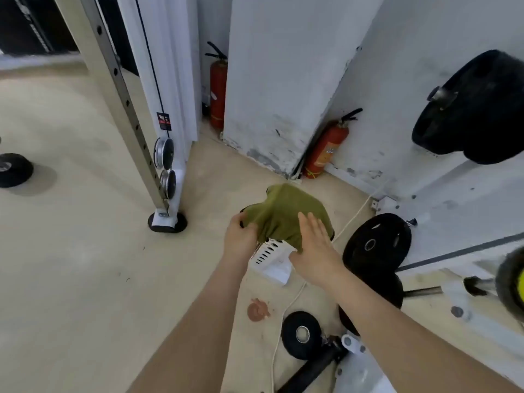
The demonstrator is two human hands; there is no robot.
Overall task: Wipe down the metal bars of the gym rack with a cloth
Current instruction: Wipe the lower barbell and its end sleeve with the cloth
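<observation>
An olive-green cloth (286, 212) is draped over a white slotted object (272, 260) low in the middle of the view. My left hand (241, 241) pinches the cloth's left edge. My right hand (314, 251) lies flat on its right side, fingers spread. A steel upright of the gym rack (122, 103) with a row of holes slants from top left down to a black foot (167, 222). A white rack frame (467, 211) runs along the right.
Black weight plates lean at the right (377, 243) and hang higher up (470, 109); a smaller plate (302, 334) lies near my right forearm. Two red fire extinguishers (326, 150) (218, 93) stand by the white pillar. A white cable (286, 310) trails over the beige floor.
</observation>
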